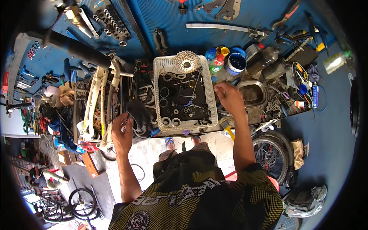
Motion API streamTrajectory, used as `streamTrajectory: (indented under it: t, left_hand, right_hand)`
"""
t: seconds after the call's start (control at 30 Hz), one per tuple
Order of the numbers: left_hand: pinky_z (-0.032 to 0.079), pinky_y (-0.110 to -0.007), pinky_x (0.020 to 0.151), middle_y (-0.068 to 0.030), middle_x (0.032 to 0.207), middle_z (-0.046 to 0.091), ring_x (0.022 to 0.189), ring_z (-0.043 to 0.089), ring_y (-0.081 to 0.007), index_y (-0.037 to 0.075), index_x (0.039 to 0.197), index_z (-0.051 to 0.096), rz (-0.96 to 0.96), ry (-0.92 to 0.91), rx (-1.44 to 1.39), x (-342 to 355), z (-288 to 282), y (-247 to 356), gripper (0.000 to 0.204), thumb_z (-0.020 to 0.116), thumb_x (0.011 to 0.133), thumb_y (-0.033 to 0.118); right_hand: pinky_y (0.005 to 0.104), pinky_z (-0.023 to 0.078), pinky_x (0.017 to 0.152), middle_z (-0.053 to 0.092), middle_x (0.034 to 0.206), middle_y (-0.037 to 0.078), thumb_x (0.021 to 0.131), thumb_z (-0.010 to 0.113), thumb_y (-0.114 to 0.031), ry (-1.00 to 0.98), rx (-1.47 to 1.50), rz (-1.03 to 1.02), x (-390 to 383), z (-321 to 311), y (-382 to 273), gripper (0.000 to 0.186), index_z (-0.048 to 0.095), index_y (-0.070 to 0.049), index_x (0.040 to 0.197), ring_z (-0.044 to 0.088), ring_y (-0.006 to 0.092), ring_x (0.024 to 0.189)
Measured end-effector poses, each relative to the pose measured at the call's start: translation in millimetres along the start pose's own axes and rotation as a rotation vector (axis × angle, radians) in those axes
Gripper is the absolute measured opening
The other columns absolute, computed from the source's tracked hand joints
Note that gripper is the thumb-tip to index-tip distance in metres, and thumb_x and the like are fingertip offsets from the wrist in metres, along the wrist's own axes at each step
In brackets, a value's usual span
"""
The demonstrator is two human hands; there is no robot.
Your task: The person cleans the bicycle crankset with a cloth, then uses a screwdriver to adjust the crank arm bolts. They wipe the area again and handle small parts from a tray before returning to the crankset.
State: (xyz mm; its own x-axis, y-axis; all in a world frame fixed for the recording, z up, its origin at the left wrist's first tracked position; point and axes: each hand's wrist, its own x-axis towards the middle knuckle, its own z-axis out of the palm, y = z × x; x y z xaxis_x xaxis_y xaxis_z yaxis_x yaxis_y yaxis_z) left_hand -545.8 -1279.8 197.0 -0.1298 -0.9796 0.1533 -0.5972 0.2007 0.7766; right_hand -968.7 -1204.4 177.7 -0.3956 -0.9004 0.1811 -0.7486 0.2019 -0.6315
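My left hand (122,134) is at the left of the basket, its fingers closed at the edge of a bunched dark rag (139,118). My right hand (231,100) is over the bench just right of the basket, fingers bent together; whatever they hold, if anything, is too small to name. Between the hands stands a white plastic basket (156,86) with a dark bottom. A bicycle cassette (186,62) leans at its far end. Inside lie rings, washers, bolts and a blue-handled tool (188,102). A yellow-handled brush (227,129) rests at the bench edge below my right hand.
Right of my right hand is a metal tray (264,94) with dark liquid. Behind it stand a blue tub (235,64), a green bottle (216,65) and a dark bottle (268,56). Bicycle frame parts (95,101) fill the left. Pliers (160,40) hang behind; a wheel (270,157) stands below right.
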Motion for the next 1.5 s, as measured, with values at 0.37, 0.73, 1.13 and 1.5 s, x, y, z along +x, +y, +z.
streamTrajectory:
  t: [0.37,0.73,1.13,1.5]
  left_hand:
    - [0.061,-0.038,0.087,-0.0159,0.118,0.072,0.108,0.073,-0.0268,0.001,0.122,0.071,-0.12,0.048,-0.081,-56,51,40,0.025,0.069,0.102,0.015]
    - [0.061,-0.038,0.087,-0.0147,0.119,0.072,0.107,0.072,-0.0251,0.002,0.122,0.071,-0.148,0.102,-0.086,-72,66,47,0.025,0.069,0.102,0.016]
    - [0.061,-0.035,0.084,-0.0139,0.119,0.073,0.105,0.072,-0.024,0.002,0.12,0.072,-0.095,0.075,-0.13,-65,73,70,0.022,0.071,0.099,0.01]
    - [0.059,-0.031,0.079,-0.0127,0.117,0.075,0.1,0.073,-0.0201,0.002,0.12,0.073,-0.036,-0.042,-0.344,-53,92,110,0.023,0.072,0.097,0.007]
  right_hand:
    - [0.0453,0.054,0.086,0.074,0.099,0.01,0.091,0.075,-0.016,-0.169,-0.016,-0.236,42,12,33,0.014,0.072,-0.009,0.102,0.067,0.0326,0.1]
    - [0.0503,0.038,0.109,0.069,0.105,0.006,0.079,0.081,-0.017,-0.198,-0.224,-0.474,22,52,18,0.013,0.08,-0.01,0.091,0.054,0.0294,0.127]
    - [0.0535,0.031,0.119,0.061,0.117,0.014,0.072,0.081,-0.02,-0.306,-0.486,-0.575,-1,93,4,0.025,0.079,0.0,0.088,0.047,0.0351,0.133]
    - [0.0309,0.051,0.089,0.07,0.108,0.005,0.091,0.075,0.002,-0.558,0.784,-0.241,6,28,-24,0.021,0.069,-0.004,0.11,0.066,0.0147,0.098]
